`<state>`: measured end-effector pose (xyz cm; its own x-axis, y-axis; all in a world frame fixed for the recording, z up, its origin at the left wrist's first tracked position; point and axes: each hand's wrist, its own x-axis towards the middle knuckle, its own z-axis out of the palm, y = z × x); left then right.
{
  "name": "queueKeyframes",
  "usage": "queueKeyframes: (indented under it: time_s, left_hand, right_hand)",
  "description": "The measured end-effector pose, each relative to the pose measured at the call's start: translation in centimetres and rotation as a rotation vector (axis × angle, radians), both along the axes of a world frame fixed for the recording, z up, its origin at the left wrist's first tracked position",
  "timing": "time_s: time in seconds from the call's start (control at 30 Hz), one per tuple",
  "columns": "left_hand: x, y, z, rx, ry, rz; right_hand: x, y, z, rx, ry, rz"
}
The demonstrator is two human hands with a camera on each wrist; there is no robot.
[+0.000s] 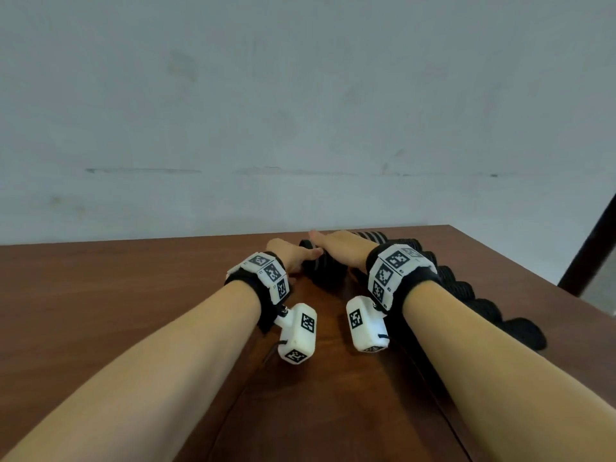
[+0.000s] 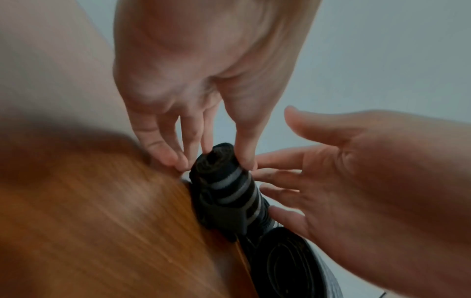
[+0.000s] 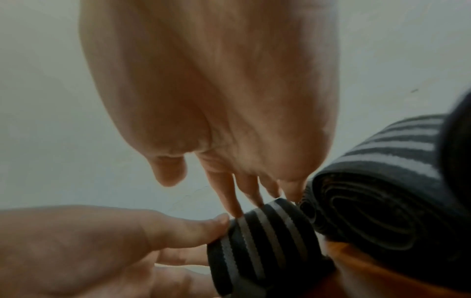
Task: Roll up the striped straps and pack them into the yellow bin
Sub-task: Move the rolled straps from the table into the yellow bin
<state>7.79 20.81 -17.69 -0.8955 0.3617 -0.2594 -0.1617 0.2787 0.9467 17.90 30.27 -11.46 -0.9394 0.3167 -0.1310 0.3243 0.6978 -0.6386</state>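
Strap roll point(image 2: 224, 191): lay near the wooden table's point(image 1: 133, 295) far edge, beside a finished roll point(image 3: 382, 201).
Left hand point(image 2: 183, 96): we pinched its end, preventing unwinding.
Right hand point(image 3: 216, 100): straight fingers steadied it.
Yellow bin: unseen.

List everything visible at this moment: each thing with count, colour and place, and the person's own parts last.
Striped strap roll: one, black with grey stripes, on the table between both hands.
Second striped strap roll: one, dark grey with pale stripes, on the table just right of the first.
Row of black rolls: count unclear, black, along the table's right side.
Table: one, reddish-brown wood.
Wall: pale grey, behind the table.
Yellow bin: not in view.
Wrist marker bands: two, white with black codes.
Left hand: fingertips pinching the roll's end.
Right hand: fingers straight on the roll.
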Motion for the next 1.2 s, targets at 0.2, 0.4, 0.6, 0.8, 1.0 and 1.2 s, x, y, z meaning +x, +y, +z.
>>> queueKeyframes:
  time_s: [0.2,0.4,0.6,0.8,1.0,1.2]
  left_hand:
    - [2.9,-3.4,3.5,-0.063,0.124,-0.026]
    - [6.2,-8.2,5.6,-0.014,0.21,0.012]
    - [10.8,-11.7,7.9,-0.027,0.288,-0.049]
    - [14.3,-12.1,8.6,-0.098,0.453,-0.142]
    - [15.2,-10.5,9.8,-0.194,0.595,-0.251]
    - [12.8,-8.2,11.1,-0.261,0.623,-0.269]
  right_hand:
    - [1.5,-1.0,1.4,-0.01,0.176,-0.058]
    - [4.6,-2.3,3.0,0.003,0.299,-0.112]
    - [8.9,-4.3,3.0,0.191,0.238,-0.091]
    - [11.5,-6.6,2.0,0.395,0.126,0.015]
    - [11.9,-5.3,3.6,0.437,0.124,0.002]
    - [10.3,0.0,6.8,0.51,0.049,-0.052]
